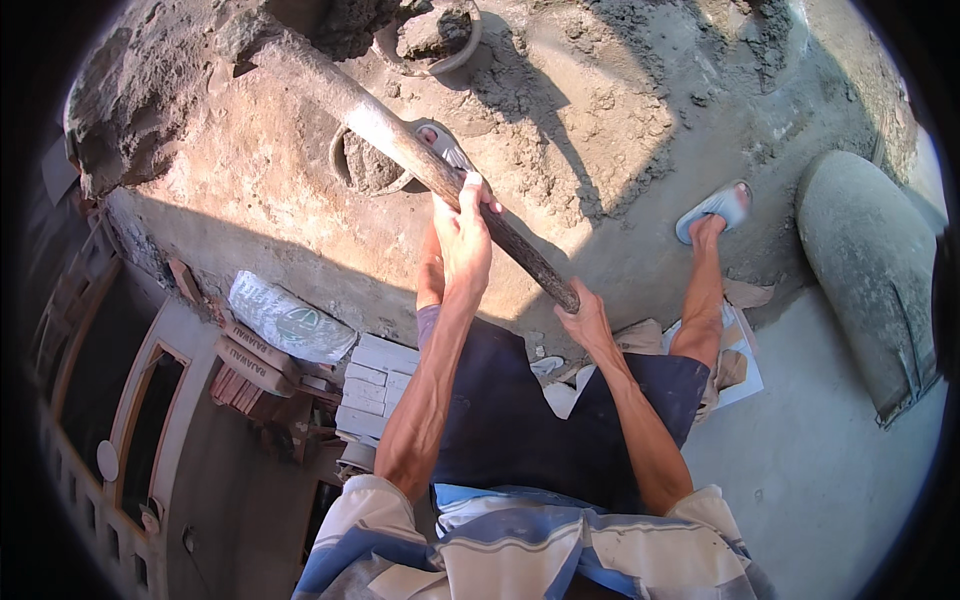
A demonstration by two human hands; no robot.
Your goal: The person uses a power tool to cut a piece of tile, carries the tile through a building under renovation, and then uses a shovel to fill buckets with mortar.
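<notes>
A long wooden-handled hoe (pixel 370 122) slants from the upper left down to the middle. Its mortar-caked head is at the top edge, partly out of view. My left hand (pixel 464 232) wraps round the middle of the handle. Lower down and to the right, my right hand (pixel 587 316) grips near the handle's end. Just beyond my left hand, a bucket (pixel 338 163) containing grey mortar stands partly behind the handle. Another bucket (pixel 468 52) with mortar is farther off, by the hoe's head.
Wet mortar (pixel 135 105) is heaped at the far left, with loose clumps (pixel 625 125) on the right. My sandalled foot (pixel 722 208) stands on the floor, near a large grey curved container (pixel 868 235). A white sack (pixel 290 318) and stacked blocks (pixel 375 385) lie at left.
</notes>
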